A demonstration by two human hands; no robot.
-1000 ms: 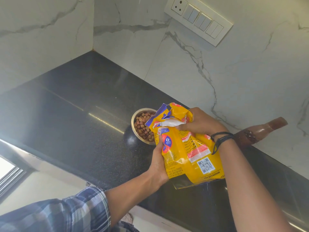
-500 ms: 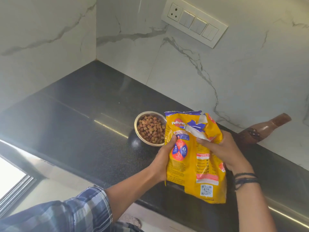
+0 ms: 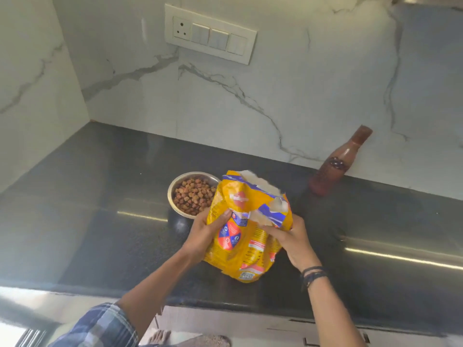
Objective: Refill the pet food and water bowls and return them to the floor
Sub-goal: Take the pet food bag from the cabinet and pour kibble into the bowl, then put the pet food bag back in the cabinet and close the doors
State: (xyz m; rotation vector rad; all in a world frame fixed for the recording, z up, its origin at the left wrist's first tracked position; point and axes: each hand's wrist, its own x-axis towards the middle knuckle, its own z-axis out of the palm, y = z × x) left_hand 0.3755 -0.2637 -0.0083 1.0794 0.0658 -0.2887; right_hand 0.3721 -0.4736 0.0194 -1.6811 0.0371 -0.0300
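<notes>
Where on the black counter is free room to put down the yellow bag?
The widest bare patch of counter lies left of the food bowl, up to the corner walls. Another lies right of the bag, in front of the brown bottle. It is crowded around the bowl, bag and both hands.

bowl (image 3: 175, 186): shiny metal | bag (image 3: 250, 196): glossy plastic | counter (image 3: 100, 196): polished dark stone

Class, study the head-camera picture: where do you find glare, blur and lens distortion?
Head view: bright streaks of glare lie on the glossy black stone counter, and the lower left corner is washed out white; the torn top of the yellow pet food bag is smeared by motion blur; the wide lens makes the brown bottle seem to lean and bends the counter's edges.
</notes>
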